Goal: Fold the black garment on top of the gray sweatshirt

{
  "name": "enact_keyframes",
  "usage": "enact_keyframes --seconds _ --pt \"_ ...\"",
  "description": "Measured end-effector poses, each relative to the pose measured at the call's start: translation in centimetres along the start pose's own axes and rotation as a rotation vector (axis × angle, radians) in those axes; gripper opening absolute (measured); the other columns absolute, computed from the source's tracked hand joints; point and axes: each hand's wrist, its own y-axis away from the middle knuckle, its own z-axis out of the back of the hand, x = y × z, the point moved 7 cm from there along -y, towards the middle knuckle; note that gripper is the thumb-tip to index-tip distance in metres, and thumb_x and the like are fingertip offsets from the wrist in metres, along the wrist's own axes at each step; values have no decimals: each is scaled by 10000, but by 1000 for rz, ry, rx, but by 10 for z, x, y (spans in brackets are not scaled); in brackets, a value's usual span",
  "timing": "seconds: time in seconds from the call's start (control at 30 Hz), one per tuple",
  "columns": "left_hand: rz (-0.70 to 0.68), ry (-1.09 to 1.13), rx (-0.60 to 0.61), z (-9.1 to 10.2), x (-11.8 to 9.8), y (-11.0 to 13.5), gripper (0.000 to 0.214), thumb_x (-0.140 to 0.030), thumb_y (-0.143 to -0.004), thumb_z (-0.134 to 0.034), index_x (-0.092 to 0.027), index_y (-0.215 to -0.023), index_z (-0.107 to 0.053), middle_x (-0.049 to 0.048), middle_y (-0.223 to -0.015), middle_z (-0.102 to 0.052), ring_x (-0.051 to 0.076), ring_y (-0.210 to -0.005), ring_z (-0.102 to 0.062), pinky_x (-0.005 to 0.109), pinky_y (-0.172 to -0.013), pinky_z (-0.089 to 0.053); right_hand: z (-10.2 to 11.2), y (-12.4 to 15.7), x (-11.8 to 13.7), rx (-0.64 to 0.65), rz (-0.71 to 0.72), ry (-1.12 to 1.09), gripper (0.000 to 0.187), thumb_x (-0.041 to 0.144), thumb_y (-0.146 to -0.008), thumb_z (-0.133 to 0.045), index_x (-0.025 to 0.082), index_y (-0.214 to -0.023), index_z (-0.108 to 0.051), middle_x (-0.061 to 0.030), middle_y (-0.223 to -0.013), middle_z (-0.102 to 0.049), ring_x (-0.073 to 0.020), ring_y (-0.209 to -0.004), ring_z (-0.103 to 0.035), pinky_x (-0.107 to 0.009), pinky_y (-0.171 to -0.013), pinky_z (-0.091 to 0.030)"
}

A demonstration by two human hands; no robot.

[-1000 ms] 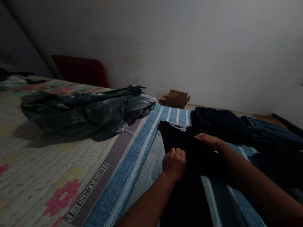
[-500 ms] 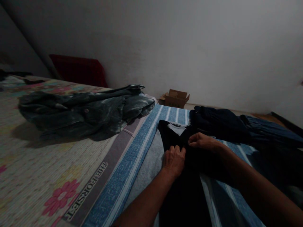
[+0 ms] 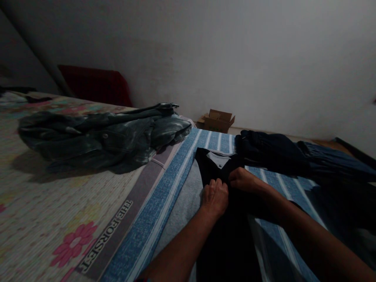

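Note:
A black and grey top [image 3: 186, 207] lies spread on the blue striped bed cover, its neckline away from me. The pale inside of the neck [image 3: 217, 159] shows with a small dark mark on it. My left hand [image 3: 216, 197] is closed, its curled fingers on the black front just below the neck opening. Close by on the right, my right hand [image 3: 242, 179] pinches the black cloth at the same place. The fingertips of both hands nearly meet; the exact bit of fabric between them is too dark to make out.
A crumpled grey-green denim garment [image 3: 117, 137] lies left on the flowered mat [image 3: 117, 184]. Dark blue clothes [image 3: 273, 152] lie at the right on the striped cover [image 3: 152, 207]. An open cardboard box [image 3: 217, 121] and a red object [image 3: 96, 84] stand by the wall.
My right hand has shifted slightly left and down, closer to my left hand. The neck opening shows more openly above them. My left hand stays almost where it was.

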Motion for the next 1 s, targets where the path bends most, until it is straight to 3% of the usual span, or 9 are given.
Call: enact_keyframes --seconds 0.13,0.37,0.6,0.83,1.0 --pt "-2 -9 -12 0 0 2 239 -116 -866 -400 -162 -1005 -589 97 -948 -578 245 -931 -538 359 -713 -487 8 2 3 -35 16 65 102 122 -577 -481 168 -509 -541 34 -496 -470 -96 -502 -415 -222 -473 -276" --pt "-17 -44 -93 4 -2 6 393 -111 -878 -386 -134 -1268 -431 93 -969 -577 241 -891 -548 354 -680 -486 29 -2 -6 -97 3 196 140 104 -602 -491 164 -512 -580 19 -510 -497 -109 -521 -451 -234 -502 -287" --pt "3 -19 -35 5 -1 8 176 -89 -875 -388 -163 -960 -523 75 -918 -576 221 -891 -538 339 -720 -482 53 -8 -33 -217 -139 319 146 101 -640 -533 168 -630 -663 -45 -654 -627 -155 -628 -554 -242 -568 -344" --pt "-37 -1 -21 5 -3 9 216 -60 -871 -368 -164 -954 -539 87 -921 -573 240 -900 -527 360 -719 -472 70 -3 -52 -358 -296 349 122 179 -719 -532 169 -726 -654 -101 -774 -653 -200 -698 -593 -260 -563 -342" --pt "-58 -4 -25 4 -4 9 216 -62 -870 -369 -168 -945 -542 80 -911 -573 237 -892 -528 350 -712 -465 63 -6 -57 -415 -319 263 90 178 -718 -533 190 -725 -622 -84 -773 -632 -206 -770 -588 -260 -619 -351"
